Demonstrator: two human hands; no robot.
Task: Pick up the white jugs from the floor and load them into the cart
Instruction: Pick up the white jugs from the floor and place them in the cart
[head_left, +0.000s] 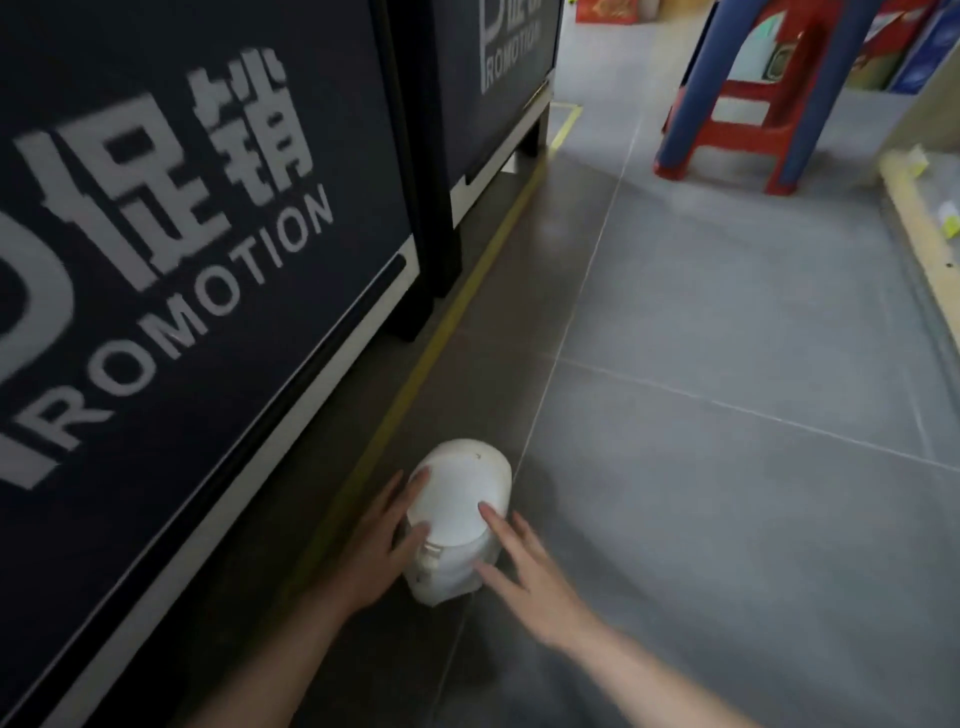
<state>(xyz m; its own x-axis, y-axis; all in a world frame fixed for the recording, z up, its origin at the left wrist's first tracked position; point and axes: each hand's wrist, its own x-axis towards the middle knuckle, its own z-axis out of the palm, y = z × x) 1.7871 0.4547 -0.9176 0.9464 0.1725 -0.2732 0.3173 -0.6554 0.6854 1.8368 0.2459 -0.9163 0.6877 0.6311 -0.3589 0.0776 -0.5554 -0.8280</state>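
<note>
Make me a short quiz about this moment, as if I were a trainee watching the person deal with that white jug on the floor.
1. True or false: the white jug stands on the grey floor beside the dark promotion stand.
2. Which fingers touch the jug's lid? A) the left hand's only B) the right hand's only C) both hands'
3. What colour is the tape line running along the floor by the stand?

Key: 1. True. 2. C: the left hand and the right hand each reach the lid with straight fingers, one from either side. 3. Yellow.
</note>
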